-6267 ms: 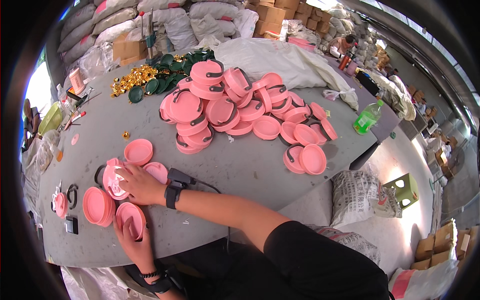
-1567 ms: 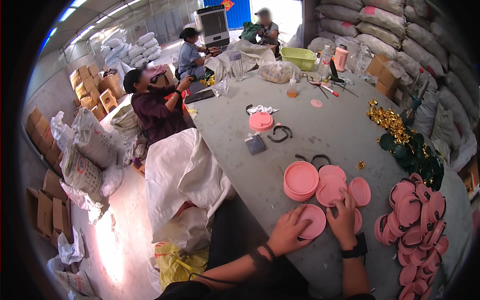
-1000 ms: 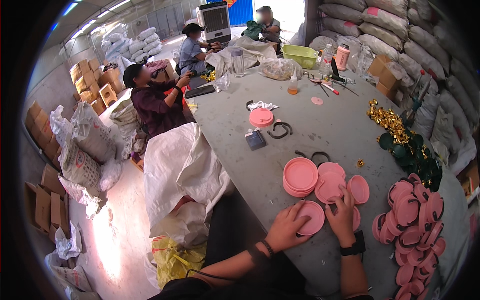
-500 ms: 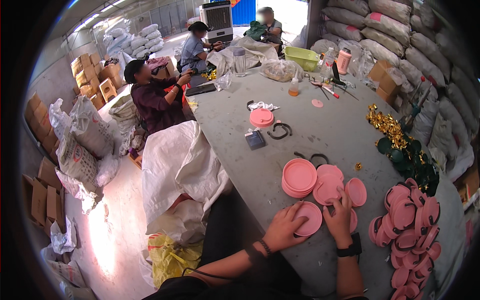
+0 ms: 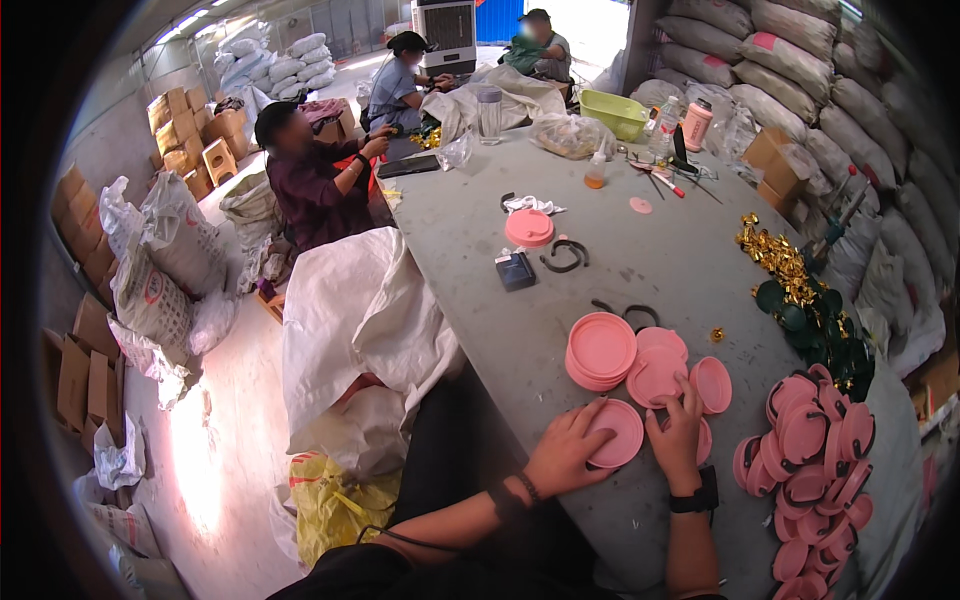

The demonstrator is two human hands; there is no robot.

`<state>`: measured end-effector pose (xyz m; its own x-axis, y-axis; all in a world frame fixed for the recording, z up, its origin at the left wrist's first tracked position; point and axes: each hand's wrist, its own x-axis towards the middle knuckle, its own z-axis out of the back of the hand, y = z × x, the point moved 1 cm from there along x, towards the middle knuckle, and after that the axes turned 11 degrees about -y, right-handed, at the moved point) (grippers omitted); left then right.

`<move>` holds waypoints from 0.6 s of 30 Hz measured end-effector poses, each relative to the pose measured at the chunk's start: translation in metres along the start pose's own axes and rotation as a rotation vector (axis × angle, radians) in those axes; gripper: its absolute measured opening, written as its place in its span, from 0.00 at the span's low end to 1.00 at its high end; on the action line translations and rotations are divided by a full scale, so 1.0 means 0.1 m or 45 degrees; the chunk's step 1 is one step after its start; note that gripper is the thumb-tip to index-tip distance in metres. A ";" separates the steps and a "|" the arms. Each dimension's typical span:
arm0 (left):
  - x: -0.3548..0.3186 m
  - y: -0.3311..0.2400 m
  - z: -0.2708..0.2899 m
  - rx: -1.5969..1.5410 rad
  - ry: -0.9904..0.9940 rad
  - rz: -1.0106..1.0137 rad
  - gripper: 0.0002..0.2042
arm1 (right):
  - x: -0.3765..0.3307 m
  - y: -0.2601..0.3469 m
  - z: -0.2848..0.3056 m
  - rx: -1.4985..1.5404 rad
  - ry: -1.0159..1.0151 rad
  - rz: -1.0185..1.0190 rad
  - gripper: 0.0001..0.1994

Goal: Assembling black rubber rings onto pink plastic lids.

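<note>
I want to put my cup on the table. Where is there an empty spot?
Bare table lies between the small pink stack and the bigger pink stack, along the left edge. More bare room sits between the black rings and the gold bits. Near both hands and the pink pile it is crowded.

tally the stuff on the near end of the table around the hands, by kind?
Loose pink discs by the hands: 4
Stacks of pink discs: 1
Black rings: 1
Hands on discs, left and right: 2
Total: 8
</note>
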<state>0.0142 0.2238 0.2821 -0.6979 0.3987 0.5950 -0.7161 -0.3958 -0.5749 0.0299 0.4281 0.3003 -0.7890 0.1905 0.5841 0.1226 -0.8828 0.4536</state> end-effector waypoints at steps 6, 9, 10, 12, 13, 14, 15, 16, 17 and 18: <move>0.01 0.00 0.00 -0.006 -0.008 -0.005 0.24 | 0.00 0.01 0.00 -0.017 0.018 -0.043 0.09; 0.00 0.00 0.01 -0.009 -0.008 -0.007 0.23 | -0.01 -0.02 -0.02 -0.012 -0.001 -0.003 0.10; 0.00 0.00 0.01 -0.009 -0.009 -0.005 0.23 | -0.02 -0.03 -0.03 -0.016 -0.002 0.001 0.10; -0.01 0.00 0.01 -0.015 -0.015 -0.004 0.23 | -0.02 -0.03 -0.03 -0.014 0.010 -0.017 0.10; -0.01 0.00 0.01 -0.018 -0.017 -0.001 0.23 | -0.02 -0.03 -0.02 -0.019 0.010 -0.014 0.10; -0.01 0.00 0.00 -0.021 -0.021 -0.002 0.23 | -0.01 -0.02 -0.02 -0.013 0.007 -0.017 0.10; -0.01 0.00 0.00 -0.018 -0.016 -0.002 0.23 | -0.01 -0.01 -0.01 -0.006 0.005 -0.020 0.10; -0.01 0.00 0.00 -0.015 -0.011 -0.001 0.23 | -0.01 -0.01 -0.01 -0.009 0.005 -0.017 0.10; -0.01 0.00 0.00 -0.018 -0.014 -0.002 0.23 | -0.01 -0.01 -0.01 0.000 0.007 -0.025 0.10; -0.01 0.00 0.00 -0.015 -0.013 -0.001 0.23 | -0.01 -0.01 -0.01 0.012 0.009 -0.032 0.11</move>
<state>0.0147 0.2236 0.2817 -0.6974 0.3904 0.6010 -0.7166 -0.3858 -0.5810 0.0296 0.4286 0.2981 -0.7959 0.2098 0.5679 0.1081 -0.8737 0.4743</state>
